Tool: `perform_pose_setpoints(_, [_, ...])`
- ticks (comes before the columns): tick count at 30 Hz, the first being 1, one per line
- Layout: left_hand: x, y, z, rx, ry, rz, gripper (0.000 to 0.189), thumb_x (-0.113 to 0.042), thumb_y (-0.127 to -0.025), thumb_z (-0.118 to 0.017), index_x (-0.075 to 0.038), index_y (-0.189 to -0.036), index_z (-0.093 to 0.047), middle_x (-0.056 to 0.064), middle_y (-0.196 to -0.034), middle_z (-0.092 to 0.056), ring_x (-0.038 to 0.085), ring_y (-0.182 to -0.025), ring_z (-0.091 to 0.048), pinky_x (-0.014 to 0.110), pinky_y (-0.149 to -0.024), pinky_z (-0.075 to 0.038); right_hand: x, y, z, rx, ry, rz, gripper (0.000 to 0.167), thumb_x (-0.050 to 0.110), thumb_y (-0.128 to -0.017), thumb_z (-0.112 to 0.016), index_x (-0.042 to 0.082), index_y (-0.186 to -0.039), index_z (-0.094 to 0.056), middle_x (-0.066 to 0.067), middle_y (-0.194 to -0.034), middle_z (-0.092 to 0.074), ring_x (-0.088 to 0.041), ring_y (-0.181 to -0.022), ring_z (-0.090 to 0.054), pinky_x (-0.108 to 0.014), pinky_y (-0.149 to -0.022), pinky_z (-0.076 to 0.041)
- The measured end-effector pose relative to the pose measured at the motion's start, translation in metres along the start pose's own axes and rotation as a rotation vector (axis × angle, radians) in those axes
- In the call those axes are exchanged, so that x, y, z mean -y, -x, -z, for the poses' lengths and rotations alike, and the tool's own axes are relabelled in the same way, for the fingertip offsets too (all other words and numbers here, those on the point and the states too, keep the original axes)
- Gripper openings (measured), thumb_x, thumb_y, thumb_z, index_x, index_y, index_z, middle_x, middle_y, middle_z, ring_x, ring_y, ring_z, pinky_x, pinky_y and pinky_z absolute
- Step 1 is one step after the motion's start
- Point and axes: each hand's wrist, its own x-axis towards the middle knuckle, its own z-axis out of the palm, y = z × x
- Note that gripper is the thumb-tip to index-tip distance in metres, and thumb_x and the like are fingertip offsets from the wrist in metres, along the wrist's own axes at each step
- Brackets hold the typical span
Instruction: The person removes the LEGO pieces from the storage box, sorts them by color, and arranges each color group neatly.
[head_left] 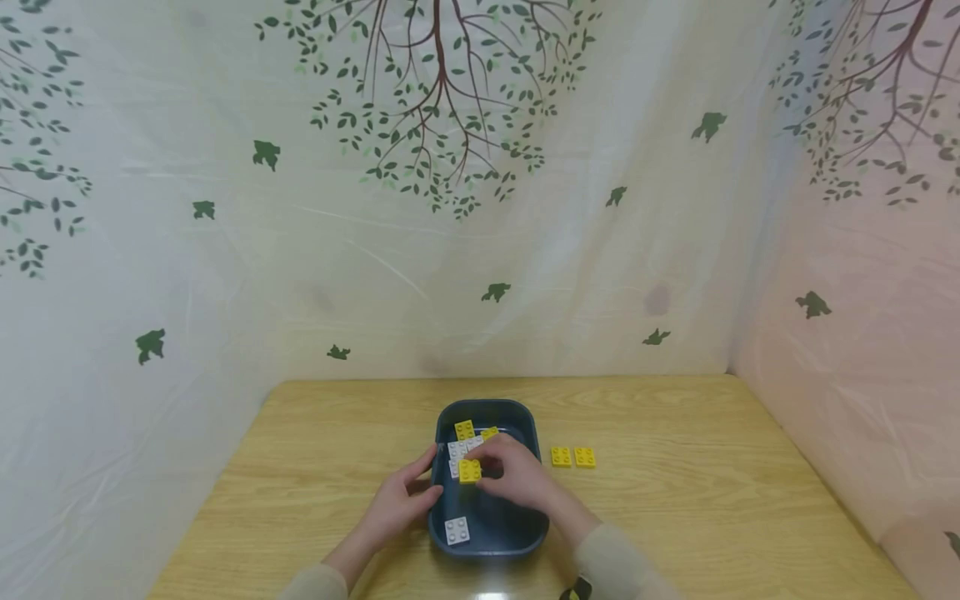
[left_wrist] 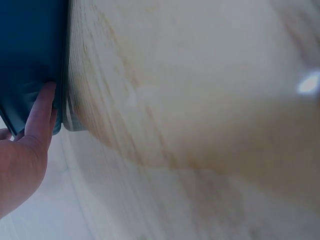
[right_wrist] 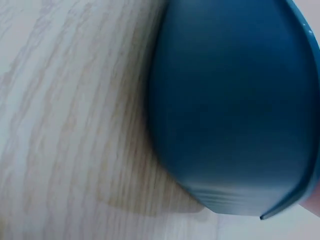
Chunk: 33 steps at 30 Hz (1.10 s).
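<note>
Over the dark blue tray, my right hand pinches a yellow toy brick between thumb and fingers. My left hand touches the tray's left side; in the left wrist view a straight finger lies against the tray wall. Inside the tray, a yellow brick and some white bricks lie toward the far end. Another yellow brick is partly hidden behind my right hand. A single white brick sits at the near left of the tray.
Two yellow bricks lie side by side on the wooden table, right of the tray. A pale curtain printed with branches and birds encloses the table at the back and sides. A small dark object shows near the right sleeve.
</note>
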Motion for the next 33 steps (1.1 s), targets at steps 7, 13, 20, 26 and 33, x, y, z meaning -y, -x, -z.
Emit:
perform_pose_setpoints(7, [-0.003,0.002,-0.003,-0.015,-0.022,0.014,0.067,-0.015,-0.095,-0.066,-0.011,-0.154,-0.035,0.024,-0.154,-0.035,0.042,-0.123,-0.055,0.042,-0.095,-0.053,0.0,0.011,0.012,-0.035,-0.021,0.015,0.033,0.008,-0.086,-0.076,0.014,-0.118,-0.07,0.0,-0.112,-0.059,-0.019,-0.1,-0.061,-0.029,-0.09,-0.055])
perform_pose_setpoints(13, [-0.005,0.005,-0.005,-0.03,-0.02,0.009,0.067,-0.014,-0.095,-0.067,-0.01,-0.154,-0.036,0.024,-0.154,-0.035,0.042,-0.121,-0.056,0.043,-0.095,-0.053,-0.002,0.023,0.025,-0.054,-0.031,0.021,0.033,0.006,-0.086,-0.076,0.012,-0.118,-0.07,-0.001,-0.109,-0.057,-0.02,-0.098,-0.06,-0.034,-0.09,-0.056])
perform_pose_setpoints(20, [-0.005,0.007,-0.006,-0.035,-0.02,-0.001,0.067,-0.014,-0.094,-0.067,-0.009,-0.154,-0.036,0.026,-0.153,-0.036,0.042,-0.121,-0.056,0.044,-0.095,-0.053,-0.013,0.037,0.039,-0.078,-0.006,0.015,0.033,0.006,-0.085,-0.076,0.012,-0.118,-0.07,0.001,-0.108,-0.059,-0.02,-0.098,-0.06,-0.035,-0.088,-0.057])
perform_pose_setpoints(26, [-0.005,0.008,-0.007,-0.034,-0.028,-0.003,0.067,-0.014,-0.094,-0.067,-0.009,-0.153,-0.036,0.026,-0.153,-0.036,0.042,-0.121,-0.056,0.045,-0.096,-0.052,-0.026,0.051,0.055,-0.122,-0.049,-0.04,0.033,0.003,-0.085,-0.075,0.012,-0.116,-0.07,-0.003,-0.114,-0.061,-0.02,-0.099,-0.06,-0.039,-0.09,-0.056])
perform_pose_setpoints(33, [-0.005,0.009,-0.007,-0.037,-0.025,-0.005,0.067,-0.014,-0.094,-0.068,-0.009,-0.153,-0.036,0.026,-0.152,-0.036,0.043,-0.12,-0.056,0.045,-0.096,-0.052,-0.05,0.068,0.072,-0.191,-0.081,0.0,0.034,-0.007,-0.082,-0.073,0.002,-0.115,-0.069,-0.012,-0.111,-0.062,-0.027,-0.096,-0.063,-0.039,-0.088,-0.057])
